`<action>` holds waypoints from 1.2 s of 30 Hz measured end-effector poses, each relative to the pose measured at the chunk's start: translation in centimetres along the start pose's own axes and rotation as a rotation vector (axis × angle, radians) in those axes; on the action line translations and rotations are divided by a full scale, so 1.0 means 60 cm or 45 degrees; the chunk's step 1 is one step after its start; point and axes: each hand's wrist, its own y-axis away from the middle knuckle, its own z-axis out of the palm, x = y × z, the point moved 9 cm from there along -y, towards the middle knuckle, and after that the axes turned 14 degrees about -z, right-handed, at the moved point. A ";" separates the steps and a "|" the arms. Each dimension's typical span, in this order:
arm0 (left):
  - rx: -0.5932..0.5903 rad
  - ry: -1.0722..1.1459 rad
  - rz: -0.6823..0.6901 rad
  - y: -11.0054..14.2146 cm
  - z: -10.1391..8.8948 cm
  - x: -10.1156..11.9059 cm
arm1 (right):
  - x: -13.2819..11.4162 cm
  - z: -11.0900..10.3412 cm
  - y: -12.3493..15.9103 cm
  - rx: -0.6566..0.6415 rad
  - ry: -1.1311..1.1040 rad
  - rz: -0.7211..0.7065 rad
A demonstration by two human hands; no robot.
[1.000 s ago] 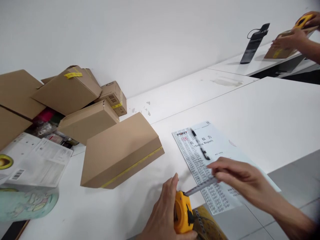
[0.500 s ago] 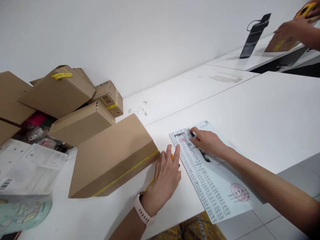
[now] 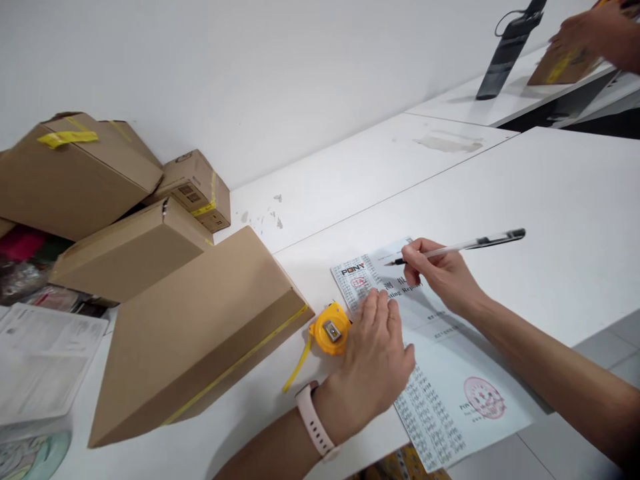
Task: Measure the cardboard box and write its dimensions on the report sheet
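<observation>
My right hand (image 3: 443, 277) grips a clear-barrelled pen (image 3: 480, 241), its black tip pointing left just above the light blue printed booklet (image 3: 450, 360). The booklet carries a PONY logo and a red round stamp. Across its left edge lies my left hand (image 3: 375, 350), fingers stretched out flat, with a pale pink watch band at the wrist. Touching or close beside that hand is a yellow tape measure (image 3: 331, 329), a short piece of its tape sticking out. Left of it rests a closed cardboard box (image 3: 200, 333) with yellow tape along its side.
More cardboard boxes (image 3: 80, 173) are piled at the left against the wall, with printed papers (image 3: 45, 360) in front. Farther right on the white table (image 3: 550, 200) stands a dark bottle (image 3: 510, 57). Another person's hand (image 3: 595, 33) is over a small box (image 3: 563, 67).
My right hand has lifted the pen off the booklet and turned it to a writing hold. My left hand has moved right onto the booklet, uncovering the tape measure. The view has shifted slightly.
</observation>
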 end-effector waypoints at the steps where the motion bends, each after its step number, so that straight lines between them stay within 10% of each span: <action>1: -0.023 0.012 0.005 -0.004 0.008 0.009 | 0.010 0.006 0.004 0.015 0.023 0.026; 17: 0.072 0.070 -0.091 -0.011 0.048 0.013 | 0.073 0.037 0.000 -0.088 0.159 -0.049; 36: 0.121 0.028 -0.081 -0.007 0.045 0.015 | 0.055 0.043 0.004 -0.143 0.467 -0.147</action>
